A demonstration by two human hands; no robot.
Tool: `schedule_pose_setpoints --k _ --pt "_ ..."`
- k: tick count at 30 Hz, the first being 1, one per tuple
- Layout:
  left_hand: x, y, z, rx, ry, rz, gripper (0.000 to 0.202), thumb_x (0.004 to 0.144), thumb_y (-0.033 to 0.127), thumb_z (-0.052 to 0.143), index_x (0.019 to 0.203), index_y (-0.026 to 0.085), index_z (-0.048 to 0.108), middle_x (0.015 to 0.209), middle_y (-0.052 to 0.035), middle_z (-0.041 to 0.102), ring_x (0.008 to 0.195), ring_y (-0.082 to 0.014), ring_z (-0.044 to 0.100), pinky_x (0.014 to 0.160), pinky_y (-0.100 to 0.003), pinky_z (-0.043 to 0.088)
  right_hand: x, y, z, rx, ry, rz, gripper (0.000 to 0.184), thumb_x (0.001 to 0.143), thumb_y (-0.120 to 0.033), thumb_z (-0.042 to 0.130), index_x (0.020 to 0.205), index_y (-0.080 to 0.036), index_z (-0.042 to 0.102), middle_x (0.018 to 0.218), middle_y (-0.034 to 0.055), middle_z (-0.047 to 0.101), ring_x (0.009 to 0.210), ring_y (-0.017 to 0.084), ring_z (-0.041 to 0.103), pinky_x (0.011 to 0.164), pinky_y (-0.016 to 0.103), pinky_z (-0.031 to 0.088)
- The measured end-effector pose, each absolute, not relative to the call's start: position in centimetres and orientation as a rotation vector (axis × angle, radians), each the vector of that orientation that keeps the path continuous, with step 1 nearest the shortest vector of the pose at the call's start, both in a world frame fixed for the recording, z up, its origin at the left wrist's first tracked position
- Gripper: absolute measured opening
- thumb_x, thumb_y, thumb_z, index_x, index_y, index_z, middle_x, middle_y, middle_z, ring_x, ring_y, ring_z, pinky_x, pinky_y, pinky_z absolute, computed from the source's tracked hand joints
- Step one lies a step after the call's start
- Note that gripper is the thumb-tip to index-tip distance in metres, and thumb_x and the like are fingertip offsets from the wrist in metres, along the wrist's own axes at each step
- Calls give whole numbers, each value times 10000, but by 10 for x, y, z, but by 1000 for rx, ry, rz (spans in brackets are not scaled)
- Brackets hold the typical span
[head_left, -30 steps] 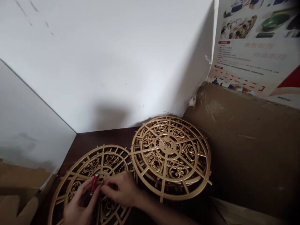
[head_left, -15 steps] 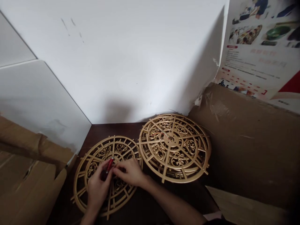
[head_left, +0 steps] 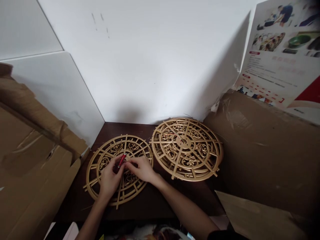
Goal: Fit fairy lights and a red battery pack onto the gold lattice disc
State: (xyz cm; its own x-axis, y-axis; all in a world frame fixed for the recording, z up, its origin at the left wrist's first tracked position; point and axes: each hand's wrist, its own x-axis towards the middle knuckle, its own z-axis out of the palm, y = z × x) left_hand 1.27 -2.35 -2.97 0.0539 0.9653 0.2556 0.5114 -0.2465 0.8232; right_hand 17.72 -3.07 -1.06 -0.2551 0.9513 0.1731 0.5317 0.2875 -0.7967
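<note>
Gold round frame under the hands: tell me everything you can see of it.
The gold round frame looks like painted metal or plastic: concentric rings, spokes jutting past the rim, curly scrollwork in panels around a central hub. It lies flat on the dark table, left of a stack of similar frames; whether their rims touch is unclear. The left hand, gripping a slim red object, and the right hand partly cover its middle; I can't tell whether either touches it.
</note>
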Motion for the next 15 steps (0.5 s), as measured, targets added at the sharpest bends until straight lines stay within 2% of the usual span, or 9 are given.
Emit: schedule_pose_setpoints --k 11,15 --pt "14 -26 -24 1895 1484 1096 455 795 451 557 1148 170 613 995 -97 740 890 -259 703 837 -385 534 177 -33 -14 -1302 -1952 711 272 929 -363 528 850 -200 731 620 -34 608 592 96 499 573 192 291" --pt "16 -32 -19 1950 1484 1109 407 805 427 547 1119 182 628 1019 -86 739 907 -253 698 844 -378 528 177 -35 -16 -1302 -1963 701 272 930 -355 529 838 -193 728 606 -30 621 578 99 518 573 192 297"
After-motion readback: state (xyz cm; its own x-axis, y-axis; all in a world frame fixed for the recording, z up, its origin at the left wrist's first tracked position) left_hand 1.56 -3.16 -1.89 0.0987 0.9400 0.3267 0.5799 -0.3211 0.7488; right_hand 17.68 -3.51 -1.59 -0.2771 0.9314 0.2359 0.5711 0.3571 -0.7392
